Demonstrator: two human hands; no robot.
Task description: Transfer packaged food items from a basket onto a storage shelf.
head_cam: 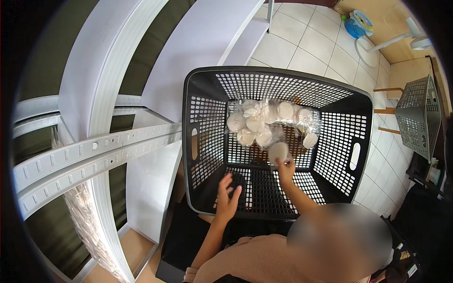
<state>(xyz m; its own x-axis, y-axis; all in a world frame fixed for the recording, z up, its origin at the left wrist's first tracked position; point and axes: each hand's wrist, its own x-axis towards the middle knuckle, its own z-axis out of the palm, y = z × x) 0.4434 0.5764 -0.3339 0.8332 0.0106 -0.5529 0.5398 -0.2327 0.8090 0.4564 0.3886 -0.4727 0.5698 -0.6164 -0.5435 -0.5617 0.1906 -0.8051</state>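
Note:
A large black plastic basket [276,72] with perforated walls stands in front of me. Several clear-wrapped packets of white round pads [255,123] lie loosely inside it, mostly towards the far side and left. My right hand [286,171] reaches down into the basket, its fingers pinching one clear-wrapped packet of white round pads [277,152] by the near edge. Held over the near left part of the basket, my left hand [228,198] has its fingers apart and nothing in it. Another single packet [310,140] sits at the right of the pile.
White metal shelving [191,53] with a slotted upright [95,145] is close on the left. To the right, a grey perforated basket [416,116] rests on a wooden-legged stand. A blue basket [355,28] and a white round-based stand [366,52] are on the tiled floor [300,33] at the far right.

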